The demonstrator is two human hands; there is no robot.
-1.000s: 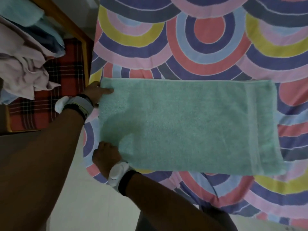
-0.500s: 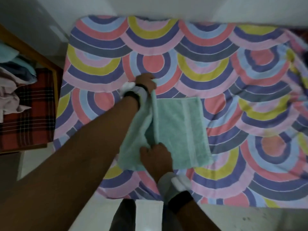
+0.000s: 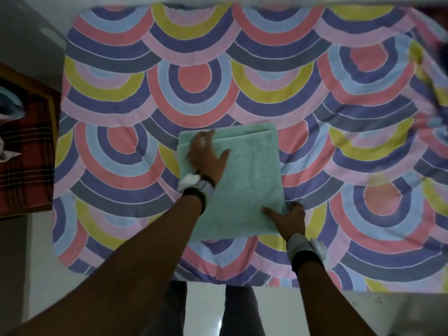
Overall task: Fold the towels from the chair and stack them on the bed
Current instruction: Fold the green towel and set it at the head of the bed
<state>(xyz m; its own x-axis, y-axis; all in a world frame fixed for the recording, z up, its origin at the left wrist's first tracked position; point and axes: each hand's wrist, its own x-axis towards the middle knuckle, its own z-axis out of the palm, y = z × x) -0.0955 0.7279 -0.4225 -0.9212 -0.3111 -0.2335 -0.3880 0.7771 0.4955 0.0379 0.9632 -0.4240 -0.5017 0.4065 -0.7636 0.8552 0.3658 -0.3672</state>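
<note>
Chair [image 3: 26, 163], far left edge: wooden frame, red plaid seat, a few unfolded cloths [image 3: 9, 105] heaped at its upper part. Bed [image 3: 339, 117], centre to right: cover printed with concentric arcs; on it, near the front edge, one mint-green towel [image 3: 244, 180], folded to a rectangle, layered edges showing at its far end. Left hand [image 3: 206, 156]: fingers spread, palm flat on the towel's far left part, gripping nothing; right hand [image 3: 287, 218]: thumb on top of the towel's near right corner, fingers beside its edge, whether it pinches is unclear.

towel [image 3: 244, 180]: mint green | bedsheet [image 3: 145, 76]: multicoloured arcs | chair cushion [image 3: 24, 170]: red plaid
</note>
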